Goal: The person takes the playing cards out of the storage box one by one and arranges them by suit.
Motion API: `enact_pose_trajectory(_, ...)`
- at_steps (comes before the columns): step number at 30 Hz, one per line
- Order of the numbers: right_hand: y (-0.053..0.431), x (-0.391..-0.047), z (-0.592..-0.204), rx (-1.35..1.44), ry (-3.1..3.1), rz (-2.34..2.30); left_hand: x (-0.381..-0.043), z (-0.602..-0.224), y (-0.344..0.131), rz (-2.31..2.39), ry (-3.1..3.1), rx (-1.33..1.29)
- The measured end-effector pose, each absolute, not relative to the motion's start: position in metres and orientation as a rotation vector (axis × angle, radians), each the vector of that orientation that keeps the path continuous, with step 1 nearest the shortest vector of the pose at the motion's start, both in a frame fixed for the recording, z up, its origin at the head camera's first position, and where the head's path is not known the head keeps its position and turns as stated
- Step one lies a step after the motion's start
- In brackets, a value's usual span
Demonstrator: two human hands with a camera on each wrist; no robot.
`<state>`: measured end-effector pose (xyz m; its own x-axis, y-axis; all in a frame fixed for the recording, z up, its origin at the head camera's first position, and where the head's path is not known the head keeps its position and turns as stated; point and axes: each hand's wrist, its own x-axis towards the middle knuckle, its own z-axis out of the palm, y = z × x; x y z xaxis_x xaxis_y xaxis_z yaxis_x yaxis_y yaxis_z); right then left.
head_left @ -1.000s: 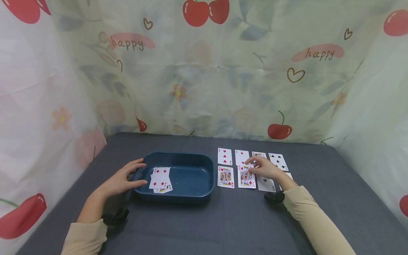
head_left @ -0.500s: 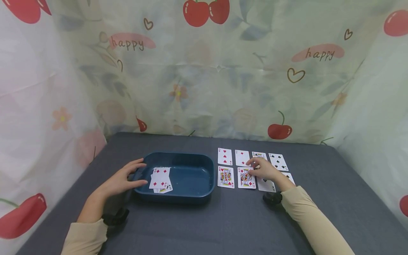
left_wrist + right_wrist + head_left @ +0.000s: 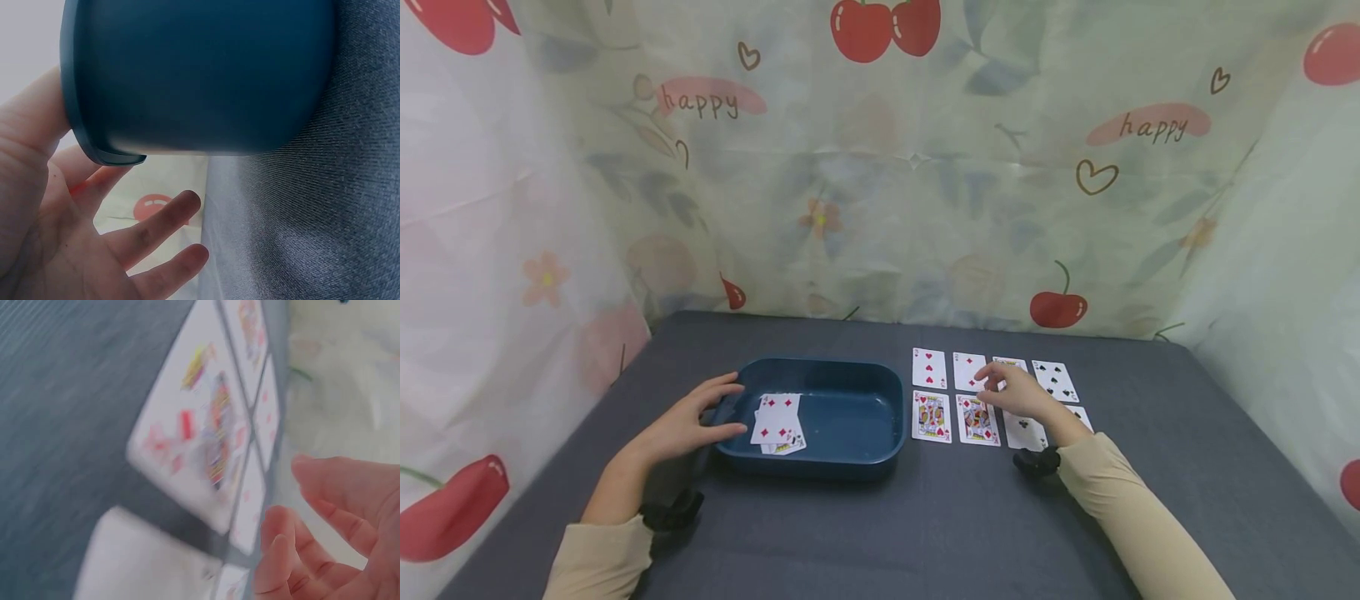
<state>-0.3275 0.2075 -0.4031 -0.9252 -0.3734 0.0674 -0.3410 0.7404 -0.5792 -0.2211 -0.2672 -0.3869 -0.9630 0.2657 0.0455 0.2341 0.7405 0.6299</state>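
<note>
My left hand [image 3: 681,421] rests at the left end of a dark blue rectangular bin [image 3: 891,433], thumb and index finger reaching over its rim, tips hidden behind the lip in the left wrist view. Its other fingers [image 3: 169,215] stay loose outside the wall. In the bin lies a diamonds playing card [image 3: 775,419], partly covering a face card [image 3: 790,444]. My right hand [image 3: 1018,393] hovers over the laid-out cards with loosely bent fingers [image 3: 278,550] and nothing between them. Below it lies a red face card [image 3: 977,423], flat in the front row.
Two rows of face-up cards sit right of the bin: a hearts card [image 3: 929,368], a diamonds card [image 3: 968,371], a black-suit card [image 3: 1055,381], another face card [image 3: 931,417] and a black-suit card [image 3: 1025,432]. My hand hides parts of some. A printed curtain [image 3: 880,208] encloses the table [image 3: 880,533].
My right fingers have lifted off the red face card, which has slid slightly left in the front row. The left hand and bin have stayed still.
</note>
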Motion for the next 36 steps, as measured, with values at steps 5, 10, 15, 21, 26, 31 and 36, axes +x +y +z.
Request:
enact_pose_trajectory(5, 0.189, -0.323, -0.389, -0.688, 2.842, -0.982, -0.221, -0.387, -0.267, 1.031, 2.885, 0.415)
enact_pose_trajectory(10, 0.165, -0.318, -0.372, -0.791, 2.763, -0.993, -0.220, -0.387, -0.268, 1.035, 2.886, 0.430)
enact_pose_trajectory(15, 0.137, -0.316, -0.358, -0.951, 2.694, -1.010, -0.221, -0.388, -0.269, 1.038, 2.885, 0.435)
enact_pose_trajectory(21, 0.100, -0.315, -0.346, -1.097, 2.610, -0.997, -0.221, -0.387, -0.267, 1.031, 2.886, 0.426)
enact_pose_trajectory(26, 0.067, -0.314, -0.340, -1.176, 2.535, -0.975, -0.221, -0.388, -0.267, 1.035, 2.896, 0.445)
enact_pose_trajectory(31, 0.036, -0.314, -0.337, -1.259, 2.493, -0.938, -0.221, -0.389, -0.267, 1.027, 2.919, 0.488)
enact_pose_trajectory(36, 0.009, -0.319, -0.336, -1.309, 2.447, -0.888, -0.221, -0.387, -0.266, 1.039, 2.891, 0.442)
